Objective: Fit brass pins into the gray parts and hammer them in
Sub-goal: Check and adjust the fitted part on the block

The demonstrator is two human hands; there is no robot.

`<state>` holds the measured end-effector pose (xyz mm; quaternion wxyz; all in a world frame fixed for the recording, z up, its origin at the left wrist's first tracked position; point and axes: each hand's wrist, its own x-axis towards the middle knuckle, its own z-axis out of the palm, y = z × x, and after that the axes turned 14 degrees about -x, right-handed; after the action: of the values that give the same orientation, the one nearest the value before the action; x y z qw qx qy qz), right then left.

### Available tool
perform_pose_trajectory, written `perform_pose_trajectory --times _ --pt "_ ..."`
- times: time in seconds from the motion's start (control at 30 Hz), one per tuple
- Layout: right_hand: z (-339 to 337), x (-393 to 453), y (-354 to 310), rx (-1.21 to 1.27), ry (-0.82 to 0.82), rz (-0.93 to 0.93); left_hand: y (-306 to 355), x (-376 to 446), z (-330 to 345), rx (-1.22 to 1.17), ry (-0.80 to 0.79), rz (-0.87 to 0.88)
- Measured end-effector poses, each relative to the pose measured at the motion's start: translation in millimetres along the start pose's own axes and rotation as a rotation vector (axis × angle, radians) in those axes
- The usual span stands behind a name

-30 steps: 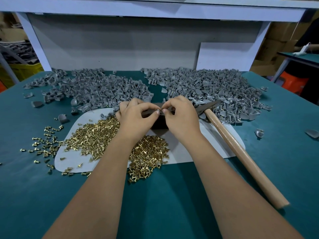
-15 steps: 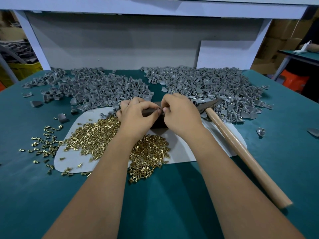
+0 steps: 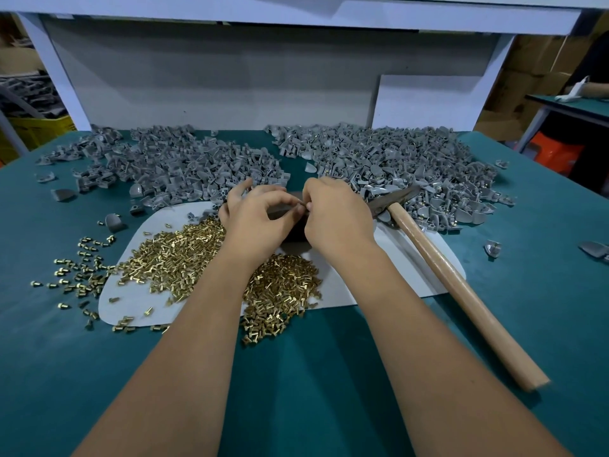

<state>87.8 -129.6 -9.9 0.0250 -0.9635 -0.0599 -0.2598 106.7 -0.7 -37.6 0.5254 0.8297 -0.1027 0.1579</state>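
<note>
Over dark block (image 3: 296, 225) | both hands' fingers (image 3: 298, 209) pinched (contents too small) | brass pins (image 3: 178, 258) heaped on white mat (image 3: 346, 291)

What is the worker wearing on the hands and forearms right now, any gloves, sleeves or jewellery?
Nothing shows: the left hand and right hand are bare, without gloves, rings, watch or wristbands. Both forearms are uncovered as far as the frame's lower edge, so no sleeve is in view.
</note>
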Motion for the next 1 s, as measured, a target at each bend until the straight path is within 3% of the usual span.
perform_pose_trajectory --times 0.4,0.73,1.0 --pt "11.8 -2.8 8.6 0.110 0.011 -0.008 1.5 -1.4 1.5 0.007 0.006 0.016" --pt "13.6 -2.6 14.2 0.478 0.005 0.164 1.6 -2.2 -0.9 0.004 -0.017 0.007" --pt "21.1 -1.0 11.8 0.360 0.017 0.115 1.5 -2.1 -0.6 -0.010 -0.023 -0.013"
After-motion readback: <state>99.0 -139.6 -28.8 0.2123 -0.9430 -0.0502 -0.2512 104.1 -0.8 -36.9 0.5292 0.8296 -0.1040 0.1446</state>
